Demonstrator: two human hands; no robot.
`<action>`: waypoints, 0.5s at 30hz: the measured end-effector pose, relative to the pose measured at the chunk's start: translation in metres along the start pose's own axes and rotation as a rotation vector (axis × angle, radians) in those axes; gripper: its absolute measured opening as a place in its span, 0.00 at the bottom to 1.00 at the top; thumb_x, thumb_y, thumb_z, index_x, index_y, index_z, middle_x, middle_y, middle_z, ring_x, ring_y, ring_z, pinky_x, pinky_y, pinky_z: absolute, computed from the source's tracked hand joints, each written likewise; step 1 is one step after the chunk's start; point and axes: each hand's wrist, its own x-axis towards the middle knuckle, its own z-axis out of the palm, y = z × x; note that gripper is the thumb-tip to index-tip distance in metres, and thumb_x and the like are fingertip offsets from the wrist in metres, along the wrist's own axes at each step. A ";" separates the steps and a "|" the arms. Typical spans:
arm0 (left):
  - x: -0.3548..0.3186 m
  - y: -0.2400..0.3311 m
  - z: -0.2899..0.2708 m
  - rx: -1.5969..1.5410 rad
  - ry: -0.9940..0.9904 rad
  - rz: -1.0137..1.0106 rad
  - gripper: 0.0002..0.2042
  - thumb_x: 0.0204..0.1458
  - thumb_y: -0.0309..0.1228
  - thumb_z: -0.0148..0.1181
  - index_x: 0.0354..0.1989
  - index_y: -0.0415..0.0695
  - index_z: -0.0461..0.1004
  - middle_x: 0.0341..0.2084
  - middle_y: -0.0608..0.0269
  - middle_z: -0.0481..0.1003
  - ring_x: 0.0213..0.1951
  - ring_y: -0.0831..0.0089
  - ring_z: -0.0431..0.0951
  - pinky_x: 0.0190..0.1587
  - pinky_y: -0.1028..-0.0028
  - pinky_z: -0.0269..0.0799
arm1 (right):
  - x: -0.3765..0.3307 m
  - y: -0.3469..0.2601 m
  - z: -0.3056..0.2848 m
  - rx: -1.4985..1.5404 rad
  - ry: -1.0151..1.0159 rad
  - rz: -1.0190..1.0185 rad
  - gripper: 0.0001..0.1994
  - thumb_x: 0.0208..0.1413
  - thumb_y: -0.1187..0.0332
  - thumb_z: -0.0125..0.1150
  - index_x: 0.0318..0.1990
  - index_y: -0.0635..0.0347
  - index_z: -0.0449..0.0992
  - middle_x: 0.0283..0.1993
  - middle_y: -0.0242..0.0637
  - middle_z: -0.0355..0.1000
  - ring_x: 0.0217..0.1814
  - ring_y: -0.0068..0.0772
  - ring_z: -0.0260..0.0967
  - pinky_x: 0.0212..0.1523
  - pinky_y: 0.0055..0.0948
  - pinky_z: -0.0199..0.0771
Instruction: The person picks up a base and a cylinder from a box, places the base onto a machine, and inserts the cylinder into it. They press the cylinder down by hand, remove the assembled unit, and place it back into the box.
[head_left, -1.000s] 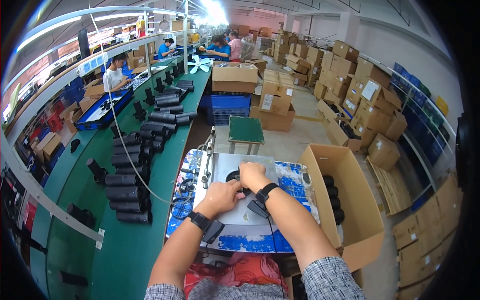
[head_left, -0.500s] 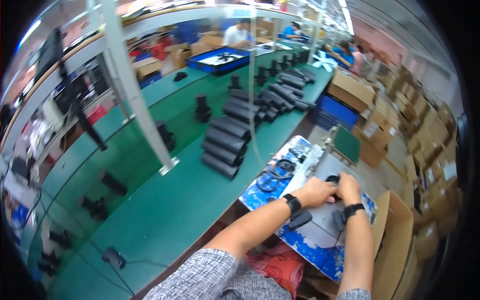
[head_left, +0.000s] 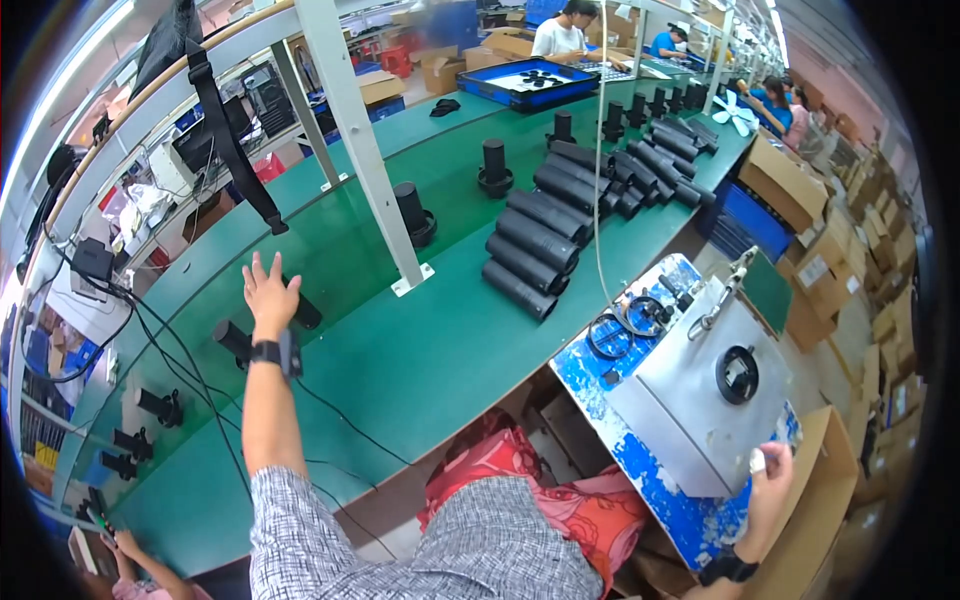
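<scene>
Grey-sleeved, holds the left hand point(head_left: 268, 295) out over the long green table point(head_left: 450, 342), back of the hand upward, with fingers spread wide apart. Has just beside that hand a partly hidden black cylinder point(head_left: 307, 311); cannot tell touching from merely near. Has another stubby black cylinder point(head_left: 232, 338) near the wrist, tilted in view.

Holds the right hand point(head_left: 770, 490) low at the right, near the corner of a flat grey metal plate point(head_left: 690, 400), with fingers curled in toward the thumb and a small whitish thing point(head_left: 757, 461) at the tip; cannot tell clamped from worn. Wears a black wrist strap on each arm point(head_left: 266, 352).

Has on the metal plate a round black ring-shaped part point(head_left: 737, 374), lying apart from both hands. Has under the plate a chipped blue-painted table point(head_left: 632, 445), bearing also thin black hoops point(head_left: 610, 336), and close to the right hand an open brown cardboard box point(head_left: 825, 480).

Sees long black tubes point(head_left: 535, 245) lying side by side on the green table, with an upright black cylinder on a flared base point(head_left: 494, 168) behind, then a blue rectangular tray point(head_left: 528, 88) of black parts, and a white-topped co-worker point(head_left: 562, 38) beyond.
</scene>
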 end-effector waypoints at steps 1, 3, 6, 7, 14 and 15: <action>0.013 -0.057 0.020 -0.093 -0.191 0.017 0.30 0.56 0.34 0.69 0.69 0.49 0.72 0.62 0.47 0.71 0.67 0.41 0.67 0.68 0.49 0.65 | 0.004 -0.002 0.026 0.111 -0.022 -0.045 0.07 0.63 0.77 0.66 0.44 0.60 0.75 0.43 0.26 0.68 0.41 0.16 0.67 0.43 0.19 0.68; 0.024 -0.068 0.029 -0.229 -0.389 0.048 0.32 0.55 0.32 0.71 0.71 0.49 0.70 0.62 0.45 0.71 0.67 0.40 0.68 0.69 0.49 0.66 | -0.001 -0.017 0.047 0.147 -0.054 -0.063 0.06 0.63 0.77 0.67 0.44 0.60 0.75 0.43 0.27 0.68 0.41 0.17 0.68 0.44 0.19 0.69; 0.026 0.028 0.016 -0.537 -0.565 0.142 0.36 0.51 0.24 0.72 0.72 0.43 0.68 0.60 0.42 0.72 0.61 0.39 0.72 0.65 0.53 0.71 | -0.017 -0.043 0.041 0.101 -0.072 -0.103 0.06 0.62 0.76 0.68 0.42 0.60 0.76 0.45 0.28 0.70 0.43 0.19 0.72 0.48 0.21 0.73; 0.025 0.072 -0.018 -0.593 -0.564 0.259 0.37 0.50 0.23 0.72 0.72 0.41 0.67 0.58 0.42 0.73 0.59 0.40 0.73 0.64 0.55 0.72 | -0.025 -0.048 0.036 0.060 -0.063 -0.091 0.05 0.61 0.76 0.68 0.42 0.61 0.77 0.45 0.29 0.73 0.44 0.21 0.74 0.49 0.21 0.74; -0.034 0.313 -0.334 -1.140 -0.431 0.867 0.34 0.46 0.21 0.70 0.67 0.40 0.73 0.57 0.48 0.76 0.57 0.45 0.74 0.58 0.55 0.67 | -0.029 -0.117 0.139 -0.003 -0.388 -0.393 0.26 0.53 0.62 0.80 0.56 0.63 0.79 0.50 0.41 0.81 0.45 0.31 0.78 0.47 0.33 0.79; -0.046 0.340 -0.353 -1.263 -0.422 0.990 0.34 0.46 0.24 0.71 0.67 0.40 0.72 0.58 0.47 0.75 0.57 0.45 0.74 0.58 0.54 0.67 | -0.028 -0.118 0.134 -0.025 -0.352 -0.386 0.26 0.53 0.62 0.80 0.56 0.63 0.79 0.50 0.41 0.81 0.45 0.31 0.78 0.47 0.33 0.79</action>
